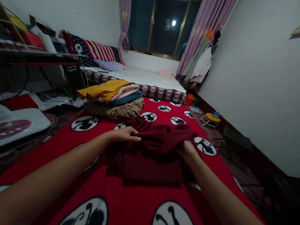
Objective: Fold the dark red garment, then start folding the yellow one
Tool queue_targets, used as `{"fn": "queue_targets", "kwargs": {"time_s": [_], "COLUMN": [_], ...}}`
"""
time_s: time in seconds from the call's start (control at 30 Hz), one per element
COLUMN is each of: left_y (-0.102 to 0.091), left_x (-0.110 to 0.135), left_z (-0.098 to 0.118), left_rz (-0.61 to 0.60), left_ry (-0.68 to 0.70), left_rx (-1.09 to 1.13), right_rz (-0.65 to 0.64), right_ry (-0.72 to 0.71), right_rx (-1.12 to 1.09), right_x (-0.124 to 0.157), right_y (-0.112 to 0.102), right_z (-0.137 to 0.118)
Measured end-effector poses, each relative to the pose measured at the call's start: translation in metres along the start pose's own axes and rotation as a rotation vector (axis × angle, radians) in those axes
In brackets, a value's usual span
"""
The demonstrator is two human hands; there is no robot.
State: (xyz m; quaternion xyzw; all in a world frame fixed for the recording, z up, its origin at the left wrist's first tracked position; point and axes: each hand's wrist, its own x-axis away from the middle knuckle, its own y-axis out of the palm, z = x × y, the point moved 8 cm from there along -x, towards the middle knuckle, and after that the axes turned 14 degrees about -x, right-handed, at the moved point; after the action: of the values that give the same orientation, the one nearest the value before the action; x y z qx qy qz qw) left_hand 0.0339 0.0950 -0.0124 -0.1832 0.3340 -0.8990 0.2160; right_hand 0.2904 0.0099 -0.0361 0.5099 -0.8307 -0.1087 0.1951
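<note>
A dark maroon knitted garment (pixel 152 156) lies partly folded on a red blanket (pixel 131 203) printed with black-and-white round figures. My left hand (pixel 124 135) rests flat on the garment's upper left edge, fingers together pressing the cloth. My right hand (pixel 188 151) grips the garment's right side, with fabric bunched over its fingers. The far part of the garment is rumpled and folded toward me.
A pile of folded clothes (pixel 114 98), yellow, pink, teal and brown patterned, sits beyond the garment. Behind it is a bed (pixel 150 79) with pillows under a dark window. A shelf (pixel 35 53) and fan stand left; a small green chair (pixel 234 139) stands right.
</note>
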Motion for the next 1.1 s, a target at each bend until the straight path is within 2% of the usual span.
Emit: {"fn": "queue_targets", "kwargs": {"time_s": [0.13, 0.23, 0.3, 0.37, 0.43, 0.5, 0.57, 0.63, 0.67, 0.73, 0.8, 0.87, 0.93, 1.03, 1.07, 1.1], "left_y": [0.003, 0.003, 0.003, 0.006, 0.01, 0.011, 0.004, -0.01, -0.015, -0.02, -0.019, -0.017, -0.006, 0.026, 0.035, 0.039], "left_x": [0.003, 0.006, 0.006, 0.004, 0.0, -0.005, -0.006, -0.003, -0.001, 0.0, 0.001, 0.005, 0.011, 0.024, 0.028, 0.031], "left_z": [0.017, 0.026, 0.031, 0.038, 0.045, 0.049, 0.05, 0.044, 0.038, 0.027, 0.021, 0.024, 0.032, 0.045, 0.048, 0.052], "left_rz": [0.063, 0.164, 0.245, 0.303, 0.331, 0.37, 0.494, 0.677, 0.75, 0.797, 0.75, 0.647, 0.437, 0.013, -0.073, -0.102], "left_ry": [0.146, 0.124, 0.085, 0.082, 0.088, 0.08, 0.061, 0.039, 0.029, 0.011, 0.009, 0.032, 0.061, 0.097, 0.11, 0.119], "left_rx": [-0.14, -0.217, -0.233, -0.207, -0.168, -0.144, -0.096, 0.041, 0.149, 0.369, 0.484, 0.458, 0.33, 0.062, -0.005, -0.04], "right_rz": [0.114, 0.126, 0.096, 0.041, -0.022, -0.051, -0.05, -0.059, -0.067, -0.079, -0.096, -0.143, -0.216, -0.301, -0.316, -0.321], "right_ry": [-0.008, 0.003, 0.012, -0.015, -0.082, -0.211, -0.429, -0.665, -0.745, -0.787, -0.713, -0.586, -0.46, -0.287, -0.23, -0.177], "right_rx": [-0.119, -0.08, 0.046, 0.264, 0.494, 0.57, 0.427, 0.154, 0.015, -0.215, -0.373, -0.467, -0.479, -0.369, -0.32, -0.276], "right_x": [0.001, 0.009, 0.01, 0.005, -0.005, -0.018, -0.029, -0.033, -0.035, -0.04, -0.044, -0.043, -0.035, -0.018, -0.013, -0.008], "right_y": [-0.022, -0.021, -0.015, -0.008, 0.0, 0.009, 0.019, 0.027, 0.031, 0.035, 0.039, 0.04, 0.04, 0.037, 0.035, 0.033], "right_z": [-0.004, -0.01, -0.011, -0.016, -0.027, -0.05, -0.087, -0.127, -0.144, -0.166, -0.173, -0.168, -0.154, -0.121, -0.108, -0.097]}}
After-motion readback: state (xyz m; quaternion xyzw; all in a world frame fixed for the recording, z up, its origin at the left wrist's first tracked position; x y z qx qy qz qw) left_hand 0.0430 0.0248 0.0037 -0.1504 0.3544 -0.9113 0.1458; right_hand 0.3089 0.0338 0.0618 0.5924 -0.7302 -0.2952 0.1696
